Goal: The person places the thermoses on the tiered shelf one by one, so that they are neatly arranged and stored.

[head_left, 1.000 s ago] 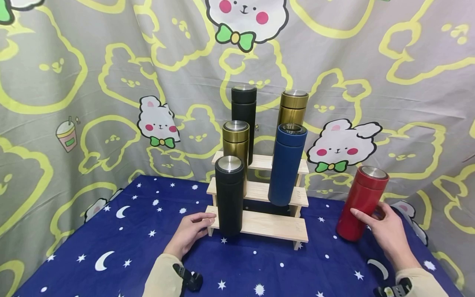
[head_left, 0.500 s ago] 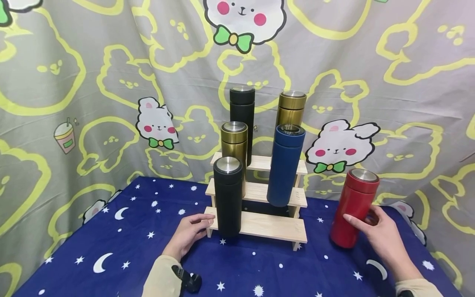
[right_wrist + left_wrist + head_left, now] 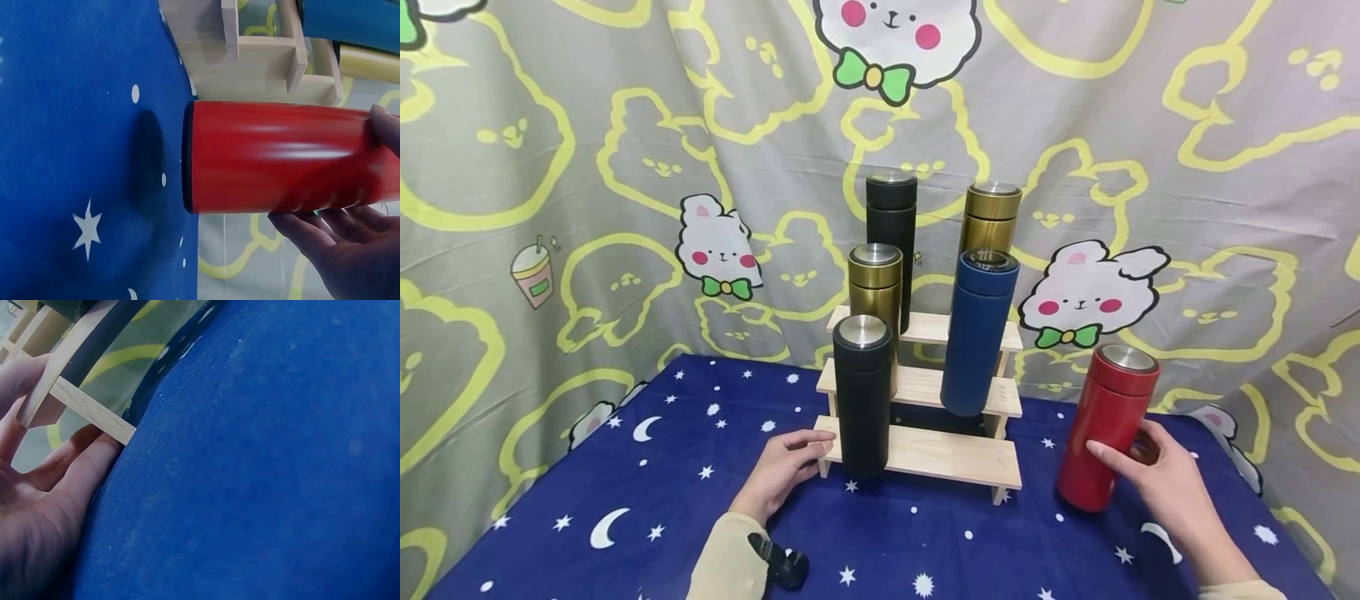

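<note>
My right hand [image 3: 1172, 487] grips a red vacuum flask [image 3: 1108, 425], thumb on its near side and fingers round the far side. In the right wrist view the flask [image 3: 275, 159] hangs clear of the cloth, its shadow apart from its base. It leans slightly. My left hand [image 3: 782, 471] holds the left end of the lowest board of a three-step wooden stand [image 3: 955, 454]. The left wrist view shows the fingers [image 3: 94, 459] beside the stand's leg [image 3: 94, 409]. Just right of that hand, a black flask [image 3: 862, 400] stands on the lowest step.
A gold flask [image 3: 876, 283] and a blue flask [image 3: 977, 342] stand on the middle step. On the top step are another black flask [image 3: 891, 225] and another gold one [image 3: 991, 221]. A dark blue starry cloth [image 3: 700, 517] covers the table; a patterned curtain [image 3: 790, 167] hangs behind.
My right hand has carried the red flask left and a little nearer, towards the stand. The left hand stays at the stand's end, and the other flasks have not moved.
</note>
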{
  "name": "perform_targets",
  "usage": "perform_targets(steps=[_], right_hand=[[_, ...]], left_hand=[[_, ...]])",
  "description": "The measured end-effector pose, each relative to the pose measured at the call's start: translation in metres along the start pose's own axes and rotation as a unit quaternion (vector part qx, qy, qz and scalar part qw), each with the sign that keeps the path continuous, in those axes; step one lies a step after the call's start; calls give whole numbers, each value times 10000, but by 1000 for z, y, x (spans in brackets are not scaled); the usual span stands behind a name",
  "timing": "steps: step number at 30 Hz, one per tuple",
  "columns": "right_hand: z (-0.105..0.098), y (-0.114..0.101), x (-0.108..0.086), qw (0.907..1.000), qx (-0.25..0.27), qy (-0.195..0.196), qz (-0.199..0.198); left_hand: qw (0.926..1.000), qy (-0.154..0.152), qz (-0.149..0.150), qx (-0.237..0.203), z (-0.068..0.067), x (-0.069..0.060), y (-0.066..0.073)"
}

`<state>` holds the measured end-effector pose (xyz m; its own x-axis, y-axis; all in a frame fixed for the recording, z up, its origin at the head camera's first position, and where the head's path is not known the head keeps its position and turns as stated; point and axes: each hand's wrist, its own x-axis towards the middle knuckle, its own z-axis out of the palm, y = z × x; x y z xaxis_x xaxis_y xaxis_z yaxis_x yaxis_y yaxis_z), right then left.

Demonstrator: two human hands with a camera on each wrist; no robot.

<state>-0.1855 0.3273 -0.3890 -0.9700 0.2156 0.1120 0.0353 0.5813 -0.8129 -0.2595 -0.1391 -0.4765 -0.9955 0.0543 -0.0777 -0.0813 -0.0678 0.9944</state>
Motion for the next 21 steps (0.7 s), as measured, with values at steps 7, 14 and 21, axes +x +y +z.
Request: perform_targets(steps=[7,14,21], right_hand=[[3,-6,-4,10000,66,-36,-24],[3,-11,-6,9999,81,-59,-28],[5,-14,-9,9997,126,-194,-45]], left_hand=[[10000,20,-5,31,0,-1,1],[10000,0,17,22,0,-2,1],[10000,9,26,4,0,-2,1]])
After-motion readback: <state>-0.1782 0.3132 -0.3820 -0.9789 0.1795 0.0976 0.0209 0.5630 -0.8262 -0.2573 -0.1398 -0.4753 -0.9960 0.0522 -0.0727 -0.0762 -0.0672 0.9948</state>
